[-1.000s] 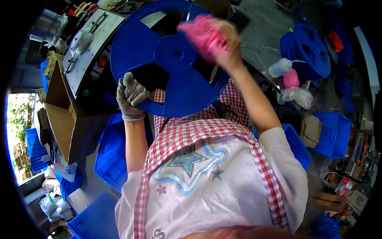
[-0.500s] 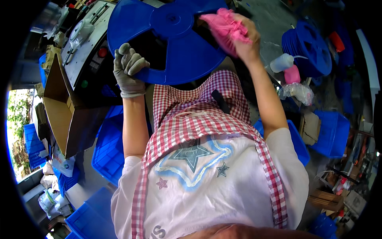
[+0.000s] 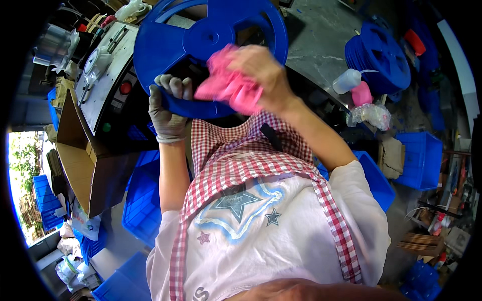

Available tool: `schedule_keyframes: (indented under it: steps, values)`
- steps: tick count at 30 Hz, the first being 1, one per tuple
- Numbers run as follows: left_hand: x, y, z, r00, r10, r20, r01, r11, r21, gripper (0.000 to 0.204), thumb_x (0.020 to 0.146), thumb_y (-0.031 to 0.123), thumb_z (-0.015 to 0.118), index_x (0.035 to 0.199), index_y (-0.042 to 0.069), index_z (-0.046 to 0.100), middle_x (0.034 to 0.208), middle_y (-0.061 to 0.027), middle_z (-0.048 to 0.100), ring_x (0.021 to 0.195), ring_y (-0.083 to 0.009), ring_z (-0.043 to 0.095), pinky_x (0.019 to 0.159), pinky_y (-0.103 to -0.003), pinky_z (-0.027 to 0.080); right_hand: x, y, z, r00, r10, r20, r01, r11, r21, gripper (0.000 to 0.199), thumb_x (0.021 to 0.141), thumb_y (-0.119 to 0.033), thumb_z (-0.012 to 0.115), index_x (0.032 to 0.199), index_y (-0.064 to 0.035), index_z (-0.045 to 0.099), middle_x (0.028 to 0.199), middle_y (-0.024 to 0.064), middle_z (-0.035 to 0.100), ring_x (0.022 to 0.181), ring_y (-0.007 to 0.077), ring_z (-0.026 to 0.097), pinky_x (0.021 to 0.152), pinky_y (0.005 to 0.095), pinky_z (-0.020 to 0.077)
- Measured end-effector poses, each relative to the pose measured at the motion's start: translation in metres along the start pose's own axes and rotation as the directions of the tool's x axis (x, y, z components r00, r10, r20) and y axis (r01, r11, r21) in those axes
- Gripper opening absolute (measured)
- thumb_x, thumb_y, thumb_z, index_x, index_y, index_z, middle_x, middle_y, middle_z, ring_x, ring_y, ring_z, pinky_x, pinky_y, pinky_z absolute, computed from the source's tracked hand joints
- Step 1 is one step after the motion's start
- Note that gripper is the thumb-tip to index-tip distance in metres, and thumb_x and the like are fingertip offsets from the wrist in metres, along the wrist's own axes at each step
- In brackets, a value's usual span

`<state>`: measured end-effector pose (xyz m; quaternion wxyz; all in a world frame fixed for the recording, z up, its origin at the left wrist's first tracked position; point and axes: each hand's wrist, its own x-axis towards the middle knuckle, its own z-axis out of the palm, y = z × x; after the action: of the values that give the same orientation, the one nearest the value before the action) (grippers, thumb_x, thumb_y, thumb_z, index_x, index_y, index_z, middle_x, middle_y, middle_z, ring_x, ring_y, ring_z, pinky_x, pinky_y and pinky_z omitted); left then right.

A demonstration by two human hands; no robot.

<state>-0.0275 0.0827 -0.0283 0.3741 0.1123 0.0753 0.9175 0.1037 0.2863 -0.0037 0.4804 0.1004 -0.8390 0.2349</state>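
A large blue plastic reel disc [image 3: 201,37], with a round hub and wide openings between its spokes, is held up in front of my apron. My left hand [image 3: 170,108], in a pale grey work glove, grips the disc's near left rim, its fingers curled over the edge. My bare right hand [image 3: 261,72] is closed around a crumpled pink cloth [image 3: 228,85]. The cloth lies over the near right part of the disc and hides some of its rim. Motion blurs the right hand slightly.
At left are a machine panel with a red button [image 3: 125,88] and an open cardboard box [image 3: 80,150]. A stack of blue discs [image 3: 379,57], a squeeze bottle [image 3: 346,81] and a pink object [image 3: 361,94] stand at right. Blue crates [image 3: 419,160] sit lower on both sides.
My right hand has swept the pink cloth leftward and nearer across the disc. The disc has tilted and turned, and my left hand has shifted slightly toward me along with its rim.
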Motion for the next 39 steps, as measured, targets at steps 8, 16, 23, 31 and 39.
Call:
schedule_keyframes:
  steps: [8, 16, 23, 31, 39]
  values:
    - [0.000, 0.009, -0.009, 0.947, -0.208, 0.244, 0.235, 0.968, -0.087, 0.019, 0.095, 0.022, 0.056, 0.106, 0.006, 0.054, 0.078, 0.0031, 0.060, 0.056, -0.0058, 0.051, 0.073, -0.031, 0.047, -0.023, 0.191, -0.028, 0.643, 0.750, -0.154, -0.598, 0.618, 0.511, 0.031, 0.077, -0.016, 0.078, 0.103, -0.0087, 0.064, 0.099, 0.0061, 0.067, 0.084, 0.0173, 0.065, 0.080, 0.0307, 0.0523]
    - [0.003, 0.008, -0.025, 0.964, -0.207, 0.165, 0.198, 0.978, 0.068, 0.026, 0.094, 0.028, 0.057, 0.108, 0.007, 0.054, 0.078, 0.0013, 0.054, 0.065, -0.0102, 0.052, 0.074, -0.034, 0.049, 0.022, 0.130, -0.055, 0.752, 0.642, 0.149, -0.199, 0.005, 0.980, 0.035, 0.085, -0.001, 0.066, 0.119, -0.0048, 0.057, 0.113, 0.0076, 0.063, 0.097, 0.0171, 0.064, 0.087, 0.0297, 0.0535]
    - [0.004, -0.002, -0.028, 0.975, -0.222, 0.034, 0.206, 0.944, 0.260, 0.026, 0.095, 0.030, 0.057, 0.104, 0.005, 0.056, 0.069, 0.0048, 0.046, 0.059, -0.0070, 0.044, 0.072, -0.029, 0.044, 0.054, 0.139, -0.096, 0.851, 0.521, 0.058, -0.166, 0.162, 0.973, 0.033, 0.084, -0.001, 0.068, 0.115, -0.0046, 0.059, 0.111, 0.0077, 0.064, 0.096, 0.0171, 0.065, 0.085, 0.0288, 0.0542]
    - [0.009, 0.004, -0.035, 0.956, -0.272, 0.111, 0.268, 0.962, 0.051, 0.030, 0.091, 0.032, 0.063, 0.103, 0.005, 0.059, 0.064, 0.0069, 0.039, 0.054, -0.0058, 0.041, 0.073, -0.032, 0.051, -0.034, 0.156, -0.078, 0.507, 0.862, 0.013, -0.204, 0.106, 0.973, 0.036, 0.087, -0.007, 0.066, 0.121, -0.0120, 0.055, 0.118, 0.0040, 0.061, 0.106, 0.0186, 0.061, 0.097, 0.0337, 0.0484]
    - [0.038, -0.025, -0.017, 0.934, -0.182, -0.309, 0.353, 0.613, 0.707, 0.023, 0.085, 0.017, 0.065, 0.104, 0.005, 0.059, 0.090, -0.0029, 0.063, 0.075, -0.0148, 0.060, 0.077, -0.036, 0.053, 0.094, 0.003, -0.034, 0.817, 0.410, 0.405, -0.502, 0.162, 0.850, 0.030, 0.088, -0.016, 0.065, 0.116, -0.0046, 0.061, 0.103, 0.0093, 0.066, 0.092, 0.0187, 0.065, 0.078, 0.0318, 0.0537]
